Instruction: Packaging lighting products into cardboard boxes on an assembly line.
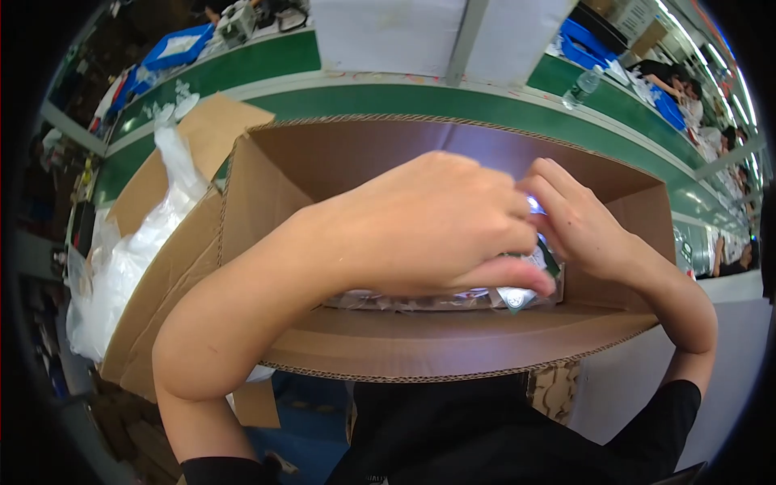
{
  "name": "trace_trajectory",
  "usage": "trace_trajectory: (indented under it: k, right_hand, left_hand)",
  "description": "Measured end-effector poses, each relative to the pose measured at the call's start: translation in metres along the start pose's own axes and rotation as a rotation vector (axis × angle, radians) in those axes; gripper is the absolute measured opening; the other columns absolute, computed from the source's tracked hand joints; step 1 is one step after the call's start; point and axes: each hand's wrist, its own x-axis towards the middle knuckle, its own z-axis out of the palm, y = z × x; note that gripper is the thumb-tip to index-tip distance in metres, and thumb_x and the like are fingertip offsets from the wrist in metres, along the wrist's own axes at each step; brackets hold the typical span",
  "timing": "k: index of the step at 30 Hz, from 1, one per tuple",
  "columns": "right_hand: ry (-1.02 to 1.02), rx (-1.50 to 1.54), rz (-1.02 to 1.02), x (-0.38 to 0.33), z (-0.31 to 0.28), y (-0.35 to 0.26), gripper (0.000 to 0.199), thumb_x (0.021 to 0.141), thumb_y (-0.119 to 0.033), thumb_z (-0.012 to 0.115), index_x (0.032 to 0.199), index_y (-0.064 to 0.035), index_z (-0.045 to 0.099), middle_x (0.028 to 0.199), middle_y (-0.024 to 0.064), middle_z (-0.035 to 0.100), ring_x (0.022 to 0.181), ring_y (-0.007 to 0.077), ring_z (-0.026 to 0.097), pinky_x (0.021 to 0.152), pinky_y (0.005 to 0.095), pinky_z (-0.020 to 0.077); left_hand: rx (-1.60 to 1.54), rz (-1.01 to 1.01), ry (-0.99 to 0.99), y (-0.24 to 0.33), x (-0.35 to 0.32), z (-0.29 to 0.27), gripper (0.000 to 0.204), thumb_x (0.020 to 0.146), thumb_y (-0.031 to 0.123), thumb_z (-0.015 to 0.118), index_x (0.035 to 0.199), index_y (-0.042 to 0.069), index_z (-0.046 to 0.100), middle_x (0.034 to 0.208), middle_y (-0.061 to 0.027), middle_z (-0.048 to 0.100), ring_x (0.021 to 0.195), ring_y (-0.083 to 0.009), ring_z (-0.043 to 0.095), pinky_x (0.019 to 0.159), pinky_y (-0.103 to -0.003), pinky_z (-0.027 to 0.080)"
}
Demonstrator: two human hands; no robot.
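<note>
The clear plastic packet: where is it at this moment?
In the head view, the clear plastic packet lies inside the open cardboard box, centre-right, under the left hand and beside the right hand.

left hand curled palm-down, right hand fingers pinching beside it

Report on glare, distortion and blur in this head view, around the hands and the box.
Head view: the fisheye bends the open brown cardboard box and the green conveyor belt into arcs, with a black vignette at the rim. A blown-out white-blue glare sits between the left hand and right hand, and shine streaks the clear plastic packet under them. The hands look slightly soft, and the far background is blurred.
</note>
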Motion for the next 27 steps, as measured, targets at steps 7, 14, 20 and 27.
trace_trajectory:
  k: [7,14,20,27]
  right_hand:
    - [-0.153,0.187,-0.059,0.013,0.019,0.012,0.038,0.090,-0.013,0.069,0.124,-0.0016,0.057,0.118,0.0195,0.055,0.110,0.0384,0.055,0.095,0.0454,0.0494]
    - [-0.310,0.537,0.176,0.027,0.028,0.003,0.054,0.099,-0.025,0.061,0.147,-0.0021,0.049,0.149,0.0218,0.049,0.143,0.0377,0.044,0.118,0.0440,0.0372]
    - [-0.287,0.783,0.409,0.036,0.031,0.001,0.059,0.100,-0.030,0.059,0.150,-0.0016,0.045,0.152,0.0211,0.047,0.144,0.0325,0.044,0.118,0.0418,0.0373]
    - [-0.383,0.674,0.400,0.029,0.037,0.001,0.060,0.099,-0.036,0.061,0.148,-0.0045,0.047,0.151,0.0205,0.047,0.134,0.0381,0.053,0.107,0.0444,0.0474]
  left_hand:
    - [0.046,-0.108,0.141,-0.008,-0.002,-0.005,0.049,0.103,0.042,0.055,0.084,0.002,0.076,0.078,-0.0164,0.072,0.081,-0.0371,0.070,0.072,-0.045,0.056]
    - [0.055,-0.073,0.198,-0.013,-0.003,0.009,0.056,0.103,0.045,0.055,0.074,0.000,0.074,0.071,-0.0184,0.070,0.073,-0.0366,0.070,0.069,-0.044,0.057]
    - [0.076,-0.059,0.195,-0.014,-0.003,0.010,0.057,0.104,0.046,0.054,0.075,0.001,0.075,0.071,-0.0164,0.071,0.071,-0.0333,0.071,0.068,-0.042,0.058]
    - [0.078,-0.089,0.149,-0.015,-0.006,0.011,0.057,0.105,0.045,0.052,0.076,0.001,0.076,0.071,-0.0155,0.071,0.067,-0.0311,0.071,0.067,-0.039,0.058]
